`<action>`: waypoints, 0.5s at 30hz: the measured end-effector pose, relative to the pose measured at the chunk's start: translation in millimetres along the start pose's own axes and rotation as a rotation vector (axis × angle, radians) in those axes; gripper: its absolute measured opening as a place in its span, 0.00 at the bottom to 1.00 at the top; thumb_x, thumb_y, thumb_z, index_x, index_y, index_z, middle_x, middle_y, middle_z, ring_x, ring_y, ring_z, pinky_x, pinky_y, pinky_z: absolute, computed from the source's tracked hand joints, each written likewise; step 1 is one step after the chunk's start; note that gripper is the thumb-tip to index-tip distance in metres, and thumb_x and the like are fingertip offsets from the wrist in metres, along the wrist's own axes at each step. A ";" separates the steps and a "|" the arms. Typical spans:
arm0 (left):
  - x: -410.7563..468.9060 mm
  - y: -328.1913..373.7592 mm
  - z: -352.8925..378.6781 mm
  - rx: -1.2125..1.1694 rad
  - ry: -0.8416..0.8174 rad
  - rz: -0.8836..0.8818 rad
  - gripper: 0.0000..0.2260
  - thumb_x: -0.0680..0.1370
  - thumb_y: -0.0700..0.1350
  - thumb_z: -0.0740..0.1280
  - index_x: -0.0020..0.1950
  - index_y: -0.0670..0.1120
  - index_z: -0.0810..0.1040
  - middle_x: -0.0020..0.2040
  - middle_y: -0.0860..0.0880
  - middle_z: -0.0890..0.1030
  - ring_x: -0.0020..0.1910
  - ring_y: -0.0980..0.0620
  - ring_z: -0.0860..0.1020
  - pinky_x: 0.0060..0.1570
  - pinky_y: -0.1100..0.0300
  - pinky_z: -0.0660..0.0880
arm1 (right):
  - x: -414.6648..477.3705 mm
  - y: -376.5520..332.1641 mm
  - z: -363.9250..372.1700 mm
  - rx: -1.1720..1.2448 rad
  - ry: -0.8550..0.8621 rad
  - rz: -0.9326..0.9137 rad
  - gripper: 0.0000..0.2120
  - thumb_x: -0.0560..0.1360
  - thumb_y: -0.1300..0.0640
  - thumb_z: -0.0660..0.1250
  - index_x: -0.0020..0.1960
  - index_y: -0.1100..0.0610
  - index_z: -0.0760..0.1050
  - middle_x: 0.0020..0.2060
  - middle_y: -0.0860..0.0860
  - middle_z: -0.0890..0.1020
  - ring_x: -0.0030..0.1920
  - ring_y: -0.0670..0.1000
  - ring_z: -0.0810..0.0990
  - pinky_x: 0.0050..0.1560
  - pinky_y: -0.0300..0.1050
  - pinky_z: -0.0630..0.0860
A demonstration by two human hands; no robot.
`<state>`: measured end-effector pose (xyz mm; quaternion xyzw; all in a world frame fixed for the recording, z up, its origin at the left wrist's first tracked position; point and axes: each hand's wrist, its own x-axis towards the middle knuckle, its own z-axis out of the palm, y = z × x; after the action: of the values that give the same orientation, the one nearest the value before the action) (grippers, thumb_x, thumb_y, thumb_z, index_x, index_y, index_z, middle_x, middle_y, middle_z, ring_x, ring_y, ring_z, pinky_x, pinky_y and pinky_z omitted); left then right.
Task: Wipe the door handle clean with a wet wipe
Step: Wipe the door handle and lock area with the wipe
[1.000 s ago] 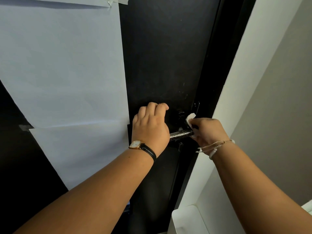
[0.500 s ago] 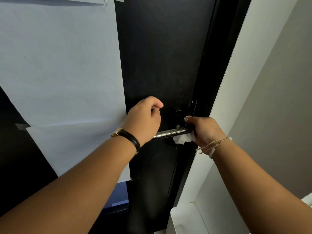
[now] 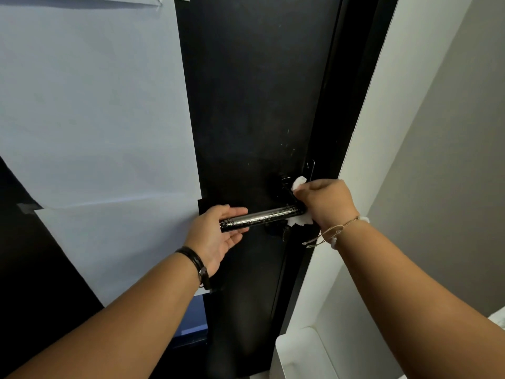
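A worn, dark metal lever door handle (image 3: 262, 216) juts out level from a black door (image 3: 254, 91). My right hand (image 3: 326, 202) is shut on a white wet wipe (image 3: 300, 219), wrapped around the handle's inner end by its base; bits of the wipe show above and below my fist. My left hand (image 3: 216, 236) is palm up with its fingers spread, cupping the handle's free end from below and behind without gripping it.
Large pale paper sheets (image 3: 90, 110) are taped over the door's left part. The black door frame (image 3: 352, 91) and a white wall (image 3: 404, 77) stand right of the handle. A white rounded object (image 3: 303, 351) sits low at the bottom right.
My left hand has let go of the lever, turned palm up and opened under its free end. More of the lever shows. My right hand stays with the wipe at the handle's base.
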<state>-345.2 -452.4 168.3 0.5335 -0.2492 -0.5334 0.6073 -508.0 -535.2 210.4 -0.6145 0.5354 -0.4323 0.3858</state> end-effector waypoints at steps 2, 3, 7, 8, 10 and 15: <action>4.6 7.5 -4.0 -0.003 -0.101 -0.082 0.14 0.78 0.46 0.58 0.53 0.41 0.81 0.53 0.42 0.81 0.49 0.47 0.79 0.52 0.56 0.74 | -0.1 -2.5 0.5 0.016 -0.003 0.013 0.12 0.74 0.55 0.68 0.38 0.63 0.80 0.28 0.54 0.75 0.29 0.50 0.72 0.32 0.39 0.71; 7.6 10.6 -7.3 0.012 -0.150 -0.128 0.14 0.78 0.46 0.58 0.54 0.41 0.80 0.54 0.42 0.81 0.51 0.46 0.79 0.54 0.55 0.73 | -1.2 -2.4 1.3 0.050 -0.021 0.047 0.11 0.74 0.55 0.68 0.38 0.62 0.79 0.29 0.54 0.76 0.29 0.50 0.73 0.32 0.40 0.72; 17.6 14.5 -13.0 0.078 -0.247 -0.209 0.12 0.78 0.44 0.61 0.55 0.41 0.80 0.55 0.42 0.82 0.54 0.46 0.80 0.55 0.55 0.73 | -6.5 8.2 9.0 0.194 -0.130 0.220 0.10 0.75 0.56 0.64 0.38 0.60 0.75 0.38 0.59 0.78 0.40 0.59 0.78 0.48 0.56 0.79; 19.2 15.1 -13.0 0.089 -0.264 -0.212 0.11 0.78 0.42 0.61 0.54 0.42 0.80 0.53 0.42 0.82 0.53 0.46 0.80 0.54 0.56 0.74 | -6.8 9.5 11.2 0.160 -0.126 0.219 0.11 0.75 0.54 0.63 0.37 0.59 0.74 0.40 0.59 0.78 0.42 0.61 0.78 0.51 0.59 0.78; 20.8 17.9 -12.9 0.132 -0.301 -0.220 0.10 0.78 0.40 0.62 0.55 0.42 0.80 0.53 0.43 0.82 0.52 0.47 0.80 0.53 0.57 0.74 | -6.1 10.6 14.4 0.120 -0.094 0.218 0.16 0.75 0.51 0.62 0.40 0.64 0.77 0.40 0.61 0.78 0.45 0.65 0.79 0.54 0.60 0.77; 20.8 23.8 -14.0 0.238 -0.353 -0.262 0.09 0.79 0.40 0.61 0.54 0.44 0.79 0.55 0.42 0.81 0.53 0.46 0.79 0.58 0.55 0.72 | -4.1 3.6 15.8 0.054 -0.061 0.167 0.11 0.75 0.54 0.60 0.40 0.60 0.75 0.43 0.61 0.77 0.47 0.62 0.78 0.58 0.60 0.75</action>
<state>-317.5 -469.4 180.2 0.5274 -0.3411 -0.6594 0.4131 -494.4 -531.4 201.4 -0.5699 0.5609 -0.3938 0.4533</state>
